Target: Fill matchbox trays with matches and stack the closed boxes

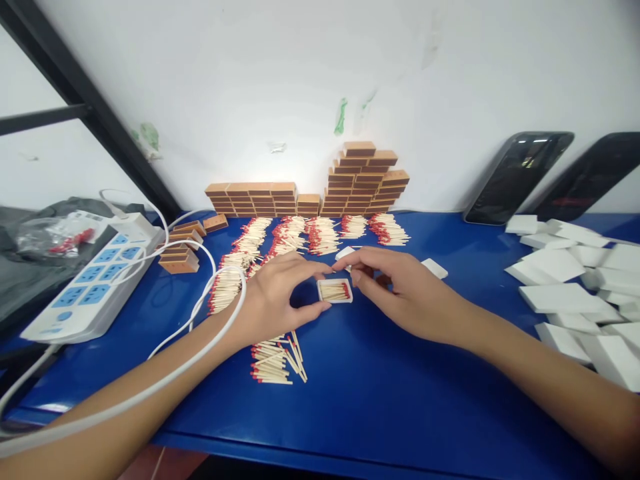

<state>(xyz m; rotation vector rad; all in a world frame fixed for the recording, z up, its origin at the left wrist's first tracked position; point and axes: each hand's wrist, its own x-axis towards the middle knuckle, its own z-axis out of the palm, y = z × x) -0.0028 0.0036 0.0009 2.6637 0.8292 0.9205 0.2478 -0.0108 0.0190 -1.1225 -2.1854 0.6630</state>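
A small white matchbox tray (326,300) lies on the blue table, with several red-tipped matches (334,291) lying in it. My left hand (274,293) frames the tray from the left, thumb at its near corner and index finger bent over its far side. From the right reaches my right hand (400,287), its index fingertip almost meeting the left one above the tray. Its other fingers are curled toward the thumb; whatever they hold is hidden. Another white tray (344,253) shows partly behind my right index finger. Loose matches (273,360) lie below my left hand.
Rows of matches (323,237) stretch before stacked brown matchboxes (357,183) at the wall. White trays (563,300) are heaped at right, near two leaning black phones (520,177). A power strip (95,280) sits left; its white cable (210,360) crosses my left forearm.
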